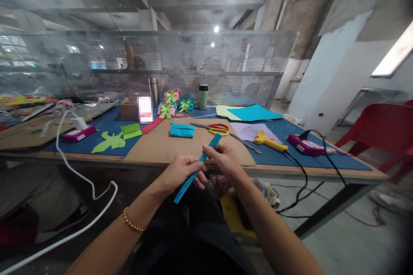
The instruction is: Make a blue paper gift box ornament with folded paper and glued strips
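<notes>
A folded blue strip [185, 188], paper or felt by its look, slants between my hands just off the table's front edge. My left hand [184, 171] pinches it near the middle, thumb on top. Closer to its upper end, the thumb and fingers of my right hand [225, 157] grip the same strip. Beyond them on the cardboard sheet [155, 150] lies a small blue folded pouch [181, 130]. Scissors with red and yellow handles [218, 129] rest right of the pouch, and a slim metal blade-like tool [245, 143] lies nearby.
A yellow glue gun [270, 142] with a black cord lies right, beside a purple power strip [305, 144]. Green cut leaf shapes [109, 142] lie left. Bow-trimmed pouches [167, 110], a green tumbler [203, 97] and coloured sheets [254, 113] sit at the back.
</notes>
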A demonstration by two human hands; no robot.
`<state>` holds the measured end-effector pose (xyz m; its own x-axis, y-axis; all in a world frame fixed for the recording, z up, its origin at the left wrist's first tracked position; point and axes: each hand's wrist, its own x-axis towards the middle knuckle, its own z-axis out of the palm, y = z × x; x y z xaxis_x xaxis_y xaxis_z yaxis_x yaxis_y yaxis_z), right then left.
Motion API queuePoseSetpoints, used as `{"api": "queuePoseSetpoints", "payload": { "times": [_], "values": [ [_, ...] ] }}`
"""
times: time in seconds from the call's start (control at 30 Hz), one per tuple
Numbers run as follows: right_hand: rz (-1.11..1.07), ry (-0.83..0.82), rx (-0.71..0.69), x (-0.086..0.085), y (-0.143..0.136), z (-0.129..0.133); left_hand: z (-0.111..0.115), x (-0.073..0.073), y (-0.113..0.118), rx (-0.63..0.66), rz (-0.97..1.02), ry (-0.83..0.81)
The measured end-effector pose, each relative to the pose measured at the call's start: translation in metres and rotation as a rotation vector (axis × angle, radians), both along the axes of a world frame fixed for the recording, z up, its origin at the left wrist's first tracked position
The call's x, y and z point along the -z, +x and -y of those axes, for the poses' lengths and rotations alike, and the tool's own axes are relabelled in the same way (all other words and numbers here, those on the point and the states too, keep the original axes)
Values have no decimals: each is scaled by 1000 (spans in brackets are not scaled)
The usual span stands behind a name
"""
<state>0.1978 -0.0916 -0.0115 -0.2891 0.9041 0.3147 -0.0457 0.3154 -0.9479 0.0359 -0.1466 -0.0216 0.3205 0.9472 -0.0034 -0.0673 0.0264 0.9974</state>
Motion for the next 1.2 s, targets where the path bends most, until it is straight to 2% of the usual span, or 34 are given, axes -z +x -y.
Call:
{"api": "queuePoseSetpoints", "payload": {
  "times": [0.1, 0.17, 0.27, 0.5, 0.8, 0.97, 1.2],
  "values": [
    [30, -58, -89, 4, -4, 4, -1, -1, 2, -30, 9, 43],
    [74, -12, -95, 7, -7, 8, -2, -1, 3, -29, 12, 72],
    [102, 58, -67, 9, -9, 11, -1, 1, 4, -27, 25, 58],
    [58, 34, 47, 6, -5, 9, 19, 11, 1, -54, 36, -12],
    [42, 20, 89, 3, -3, 9, 37, 20, 1, -140, 5, 32],
    [16, -1, 196, -5, 4, 5, 47, 25, -4, -146, -54, 47],
    [-30, -58, 159, -5, 5, 2, 59, 29, -1, -191, -109, 142]
  ]
}}
